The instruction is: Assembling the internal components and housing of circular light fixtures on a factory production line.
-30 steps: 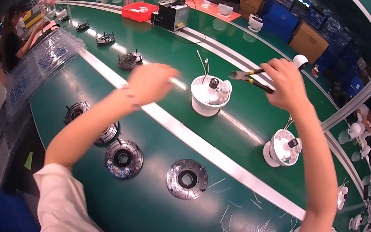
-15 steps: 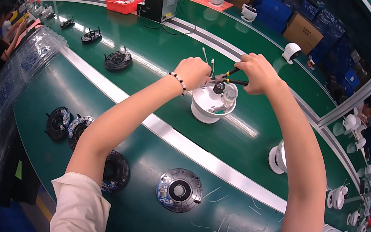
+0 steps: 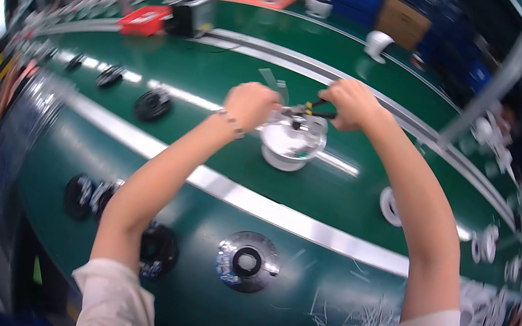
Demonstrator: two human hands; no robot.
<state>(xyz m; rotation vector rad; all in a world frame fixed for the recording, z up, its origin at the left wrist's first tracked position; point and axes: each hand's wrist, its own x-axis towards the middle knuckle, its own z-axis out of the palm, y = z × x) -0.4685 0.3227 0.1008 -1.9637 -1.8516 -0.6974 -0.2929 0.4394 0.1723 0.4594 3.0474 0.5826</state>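
Observation:
A white round housing (image 3: pixel 288 155) with an open top stands on the green conveyor belt, and a small black part (image 3: pixel 300 124) and a clear piece show inside. My right hand (image 3: pixel 353 104) is closed around the handles of diagonal cutters (image 3: pixel 316 111), black with yellow. Their jaws point left over the housing, near the fingertips of my left hand (image 3: pixel 250 106). That hand is closed in a pinch at the housing's upper left rim; what it pinches is hidden and blurred. Thin whitish strips (image 3: pixel 282 87) stick up just beyond its fingers.
On the near bench lie a round black base (image 3: pixel 247 262) with a circuit board, several similar bases (image 3: pixel 158 250), and a pile of cut white strips (image 3: pixel 372 325). Black bases (image 3: pixel 154 104) sit along the belt at left. A red bin (image 3: pixel 144 20) stands at the back.
The whole view has shifted and blurred. Both hands stay at the housing, with the cutters' jaws still close to my left fingertips.

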